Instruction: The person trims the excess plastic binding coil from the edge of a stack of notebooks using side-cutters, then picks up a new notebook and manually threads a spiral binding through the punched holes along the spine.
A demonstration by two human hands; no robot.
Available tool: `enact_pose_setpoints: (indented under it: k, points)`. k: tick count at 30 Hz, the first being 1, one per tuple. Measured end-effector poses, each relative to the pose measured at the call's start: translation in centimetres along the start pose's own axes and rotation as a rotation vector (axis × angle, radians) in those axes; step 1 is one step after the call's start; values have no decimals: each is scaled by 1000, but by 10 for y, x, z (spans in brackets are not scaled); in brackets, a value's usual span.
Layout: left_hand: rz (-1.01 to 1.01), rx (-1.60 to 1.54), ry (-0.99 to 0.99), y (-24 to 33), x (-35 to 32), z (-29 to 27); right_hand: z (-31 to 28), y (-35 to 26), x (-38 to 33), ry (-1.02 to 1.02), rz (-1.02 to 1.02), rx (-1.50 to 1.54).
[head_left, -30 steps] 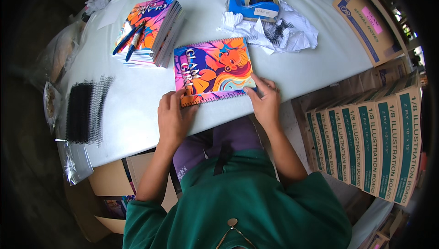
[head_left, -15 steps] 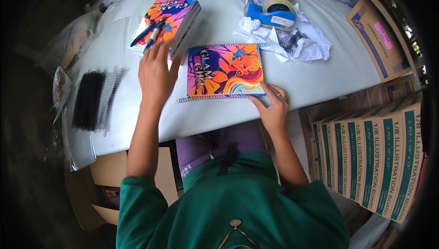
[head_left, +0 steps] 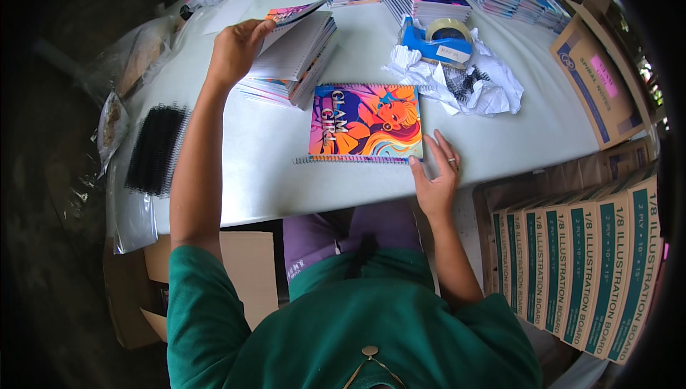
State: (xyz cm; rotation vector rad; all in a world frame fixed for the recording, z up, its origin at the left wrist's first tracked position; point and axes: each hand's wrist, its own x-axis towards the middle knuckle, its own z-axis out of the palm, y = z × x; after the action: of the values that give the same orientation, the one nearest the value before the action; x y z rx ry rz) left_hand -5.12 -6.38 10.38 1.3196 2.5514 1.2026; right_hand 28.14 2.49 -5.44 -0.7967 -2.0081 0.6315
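Cartons (head_left: 587,96) stand beside the pale tabletop (head_left: 268,167), left fingers (head_left: 261,28) gripping a raised notebook cover (head_left: 289,13), right fingers (head_left: 444,146) spread.

The head view comes from the left one of two fisheye cameras worn side by side on the person's head. It looks steeply down and forward, from above the green shirt (head_left: 386,310) at the bottom of the frame, over the tabletop (head_left: 271,167) toward the upper edge. The frame's centre falls just below the spiral notebook (head_left: 366,121). Though near the body, the lens is wide enough to take in boxes (head_left: 575,267) at lower right; straight edges bow toward a dark, rounded rim.
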Motion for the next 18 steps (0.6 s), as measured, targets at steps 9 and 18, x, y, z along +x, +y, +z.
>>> enact_pose_setpoints:
  k: [9,18]
  points:
    - [113,119,-323,-25,5,25,15,-2,4,-57,-40,38]
    - [407,354,-140,-13,-37,33,14,-3,-1,-87,-67,11]
